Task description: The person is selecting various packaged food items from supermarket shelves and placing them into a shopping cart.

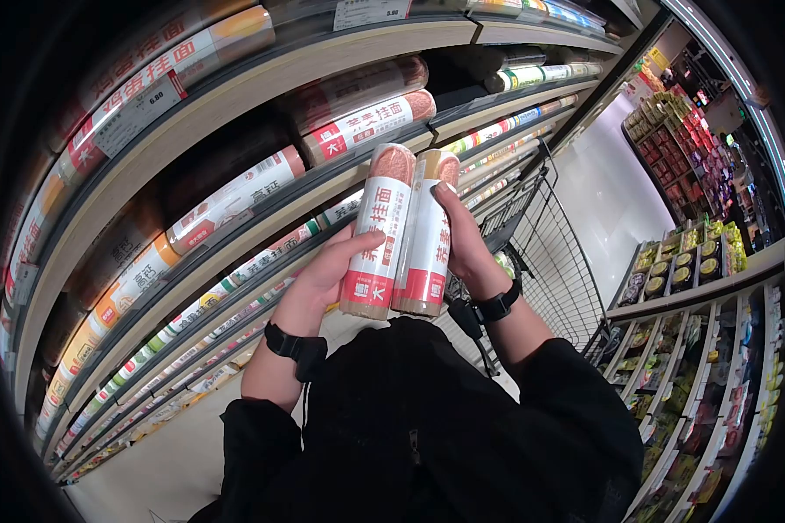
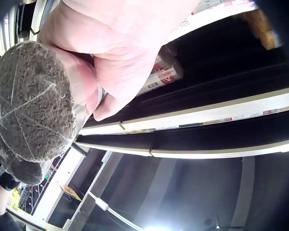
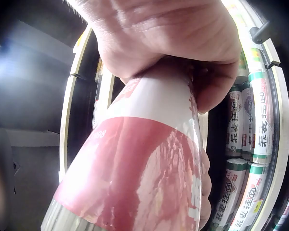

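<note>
Side by side in front of the body are two cylindrical packs of dried noodles with red and white labels. In the head view my left hand [image 1: 330, 266] grips the left noodle pack [image 1: 377, 235], its thumb across the label. My right hand [image 1: 464, 237] holds the right noodle pack [image 1: 421, 261], thumb near its upper end. Both packs stand nearly upright, close together. The left wrist view shows the grainy brown end of the left pack [image 2: 33, 101] under clear film. Close up in the right wrist view is the right pack's red band [image 3: 130, 163].
Shelves [image 1: 340, 50] of similar noodle packs fill the left and front, with price tags [image 1: 139, 113] along their edges. A wire shopping cart [image 1: 545, 253] stands just beyond my right hand. More goods shelves [image 1: 698, 375] line the right side, and a pale aisle floor [image 1: 615, 166] runs ahead.
</note>
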{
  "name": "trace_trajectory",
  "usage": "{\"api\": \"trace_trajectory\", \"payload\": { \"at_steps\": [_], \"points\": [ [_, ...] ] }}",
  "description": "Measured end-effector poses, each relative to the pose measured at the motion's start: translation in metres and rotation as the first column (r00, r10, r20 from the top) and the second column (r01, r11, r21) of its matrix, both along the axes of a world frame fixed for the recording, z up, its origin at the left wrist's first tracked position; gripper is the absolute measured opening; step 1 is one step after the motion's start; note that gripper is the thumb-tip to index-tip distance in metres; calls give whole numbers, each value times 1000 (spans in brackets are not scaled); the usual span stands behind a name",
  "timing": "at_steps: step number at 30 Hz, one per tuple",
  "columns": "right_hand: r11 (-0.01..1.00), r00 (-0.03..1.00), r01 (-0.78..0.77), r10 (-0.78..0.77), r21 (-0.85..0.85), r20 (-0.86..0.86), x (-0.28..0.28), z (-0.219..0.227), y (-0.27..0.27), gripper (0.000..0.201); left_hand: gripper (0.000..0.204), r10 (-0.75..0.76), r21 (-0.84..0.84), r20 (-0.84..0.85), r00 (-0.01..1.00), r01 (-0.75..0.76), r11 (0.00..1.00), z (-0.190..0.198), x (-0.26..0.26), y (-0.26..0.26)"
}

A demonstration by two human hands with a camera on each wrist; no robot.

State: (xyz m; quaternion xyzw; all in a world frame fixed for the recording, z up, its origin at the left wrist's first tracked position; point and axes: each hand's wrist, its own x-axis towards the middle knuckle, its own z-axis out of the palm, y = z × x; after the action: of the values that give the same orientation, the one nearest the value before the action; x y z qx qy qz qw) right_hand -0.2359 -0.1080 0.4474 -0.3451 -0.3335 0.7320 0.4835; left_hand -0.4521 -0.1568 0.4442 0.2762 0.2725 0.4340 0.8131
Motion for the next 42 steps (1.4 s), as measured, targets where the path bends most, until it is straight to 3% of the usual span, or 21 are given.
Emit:
{"api": "trace_trajectory", "payload": {
  "at_steps": [13, 21, 27, 33, 37, 39, 41, 42],
  "points": [
    [1000, 999, -7, 8, -12, 50, 3, 3, 3, 52, 54, 23, -24, 25, 999, -23, 999, -1, 2, -3],
    [998, 998, -55, 56, -21, 42, 9, -1, 13, 52, 59, 36, 60, 39, 999, -39, 997, 0, 5, -12],
    [994, 994, -90, 86, -64, -68, 13, 0, 7, 54, 65, 97, 91, -100, 990, -88, 992, 11, 14, -21],
    [989, 991, -137, 137, -48, 3, 29, 6, 23, 52, 64, 242, 180, -287, 927, -196, 964, 19, 18, -36],
    [985, 986, -169, 169, -37, -16, 34, 14, 28, 54, 63, 306, 149, -197, 932, -280, 948, 15, 24, -47],
    [986, 986, -163, 164, -16, 41, 35, 16, 29, 55, 62, 257, 118, 86, 962, -266, 957, 9, 26, -52],
    [978, 978, -208, 208, -11, 22, 35, 19, 28, 54, 60, 254, 180, 58, 965, -261, 948, 6, 32, -56],
    [971, 971, -239, 239, -2, 2, 35, 22, 27, 53, 61, 268, 108, 178, 947, -290, 951, 12, 38, -55]
  ]
}}
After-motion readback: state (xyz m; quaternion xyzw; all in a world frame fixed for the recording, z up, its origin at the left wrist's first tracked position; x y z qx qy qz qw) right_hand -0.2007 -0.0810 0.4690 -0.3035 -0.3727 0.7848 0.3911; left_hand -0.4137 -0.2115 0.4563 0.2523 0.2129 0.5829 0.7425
